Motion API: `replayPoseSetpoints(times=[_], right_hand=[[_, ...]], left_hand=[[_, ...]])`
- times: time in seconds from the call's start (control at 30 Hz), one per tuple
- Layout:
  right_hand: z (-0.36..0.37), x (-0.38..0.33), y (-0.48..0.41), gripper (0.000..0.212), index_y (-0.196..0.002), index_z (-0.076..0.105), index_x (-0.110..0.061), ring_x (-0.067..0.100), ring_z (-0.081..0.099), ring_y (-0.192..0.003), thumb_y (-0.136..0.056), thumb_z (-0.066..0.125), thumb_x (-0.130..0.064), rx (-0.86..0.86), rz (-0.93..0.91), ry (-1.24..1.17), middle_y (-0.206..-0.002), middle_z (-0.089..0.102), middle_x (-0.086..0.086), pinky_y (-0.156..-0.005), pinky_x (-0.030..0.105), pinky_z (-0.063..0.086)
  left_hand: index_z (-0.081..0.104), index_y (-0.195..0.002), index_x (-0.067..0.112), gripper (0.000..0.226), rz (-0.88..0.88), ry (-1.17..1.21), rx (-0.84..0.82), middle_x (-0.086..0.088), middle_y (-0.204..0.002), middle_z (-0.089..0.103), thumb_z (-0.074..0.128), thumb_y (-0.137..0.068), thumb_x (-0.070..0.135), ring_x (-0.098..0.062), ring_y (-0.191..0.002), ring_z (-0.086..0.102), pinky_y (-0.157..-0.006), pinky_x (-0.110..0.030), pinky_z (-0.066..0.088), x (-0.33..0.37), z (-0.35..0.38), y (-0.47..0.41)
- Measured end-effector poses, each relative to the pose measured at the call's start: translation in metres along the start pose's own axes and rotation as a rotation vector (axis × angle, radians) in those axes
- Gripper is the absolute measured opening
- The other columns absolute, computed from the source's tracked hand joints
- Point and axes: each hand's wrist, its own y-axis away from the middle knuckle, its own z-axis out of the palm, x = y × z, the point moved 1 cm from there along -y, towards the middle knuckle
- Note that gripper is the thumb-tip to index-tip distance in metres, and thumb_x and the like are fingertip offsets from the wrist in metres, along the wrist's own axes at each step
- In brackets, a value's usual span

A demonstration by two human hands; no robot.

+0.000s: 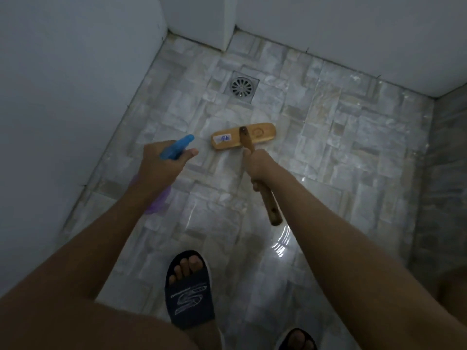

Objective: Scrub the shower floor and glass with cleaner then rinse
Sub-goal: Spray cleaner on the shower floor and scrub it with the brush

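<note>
Left hand (158,170) grips spray bottle (174,147), nozzle floorward for dosing; right hand (257,165) clasps brush (243,138) handle, head flat on floor (341,152) to scrub.

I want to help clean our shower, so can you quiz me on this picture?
1. True or false: the left hand holds a blue-topped spray bottle.
2. Where is the brush head? A. on the floor tiles; B. up in the air; C. inside a bucket.
3. Fill the gap: the right hand grips the brush's wooden ____.

Key: 1 true; 2 A; 3 handle.
</note>
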Motion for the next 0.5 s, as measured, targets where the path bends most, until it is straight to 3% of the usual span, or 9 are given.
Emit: replayPoseSetpoints(times=[0.13, 0.23, 0.3, 0.4, 0.5], right_hand=[[-0.005, 0.054, 0.039, 0.055, -0.122, 0.051, -0.006, 0.028, 0.057, -0.058, -0.103, 0.031, -0.054, -0.052, 0.142, 0.058, -0.085, 0.058, 0.015, -0.045, 0.032, 0.05], [-0.004, 0.061, 0.048, 0.056, -0.12, 0.052, -0.008, 0.026, 0.056, -0.063, -0.102, 0.031, -0.056, -0.054, 0.222, 0.015, -0.093, 0.06, 0.015, -0.046, 0.031, 0.049], [-0.008, 0.036, 0.024, 0.052, -0.122, 0.05, -0.006, 0.03, 0.06, -0.068, -0.104, 0.032, -0.051, -0.028, 0.191, 0.003, -0.102, 0.06, 0.018, -0.046, 0.035, 0.052], [-0.028, -0.023, -0.038, 0.045, -0.128, 0.051, 0.0, 0.039, 0.064, -0.078, -0.108, 0.033, -0.036, 0.054, 0.081, 0.018, -0.112, 0.059, 0.026, -0.054, 0.045, 0.058], [-0.055, -0.084, -0.076, 0.04, -0.12, 0.052, -0.002, 0.031, 0.056, -0.067, -0.108, 0.03, -0.033, 0.09, 0.007, -0.029, -0.097, 0.056, 0.02, -0.06, 0.043, 0.054]], left_hand=[[0.065, -0.073, 0.01, 0.039, 0.012, -0.008, 0.053, 0.001, -0.06, 0.057, 0.077, -0.085, 0.046, -0.002, -0.056, 0.048, -0.057, -0.025, 0.044, -0.001, -0.002, -0.039], [0.066, -0.077, 0.002, 0.037, 0.022, 0.047, 0.003, -0.017, -0.07, 0.066, 0.079, -0.086, 0.036, -0.023, -0.062, 0.061, -0.064, -0.04, 0.053, -0.001, 0.005, -0.078], [0.066, -0.078, 0.001, 0.034, 0.059, 0.033, -0.031, -0.02, -0.072, 0.067, 0.079, -0.087, 0.03, -0.033, -0.065, 0.064, -0.066, -0.041, 0.054, 0.003, 0.01, -0.108], [0.067, -0.078, 0.002, 0.031, 0.12, -0.044, -0.074, -0.019, -0.071, 0.067, 0.078, -0.088, 0.029, -0.025, -0.062, 0.06, -0.063, -0.037, 0.052, 0.008, 0.024, -0.146], [0.069, -0.085, 0.004, 0.025, 0.103, -0.052, -0.101, -0.019, -0.074, 0.067, 0.074, -0.091, 0.027, -0.036, -0.066, 0.064, -0.064, -0.043, 0.055, 0.007, 0.034, -0.172]])
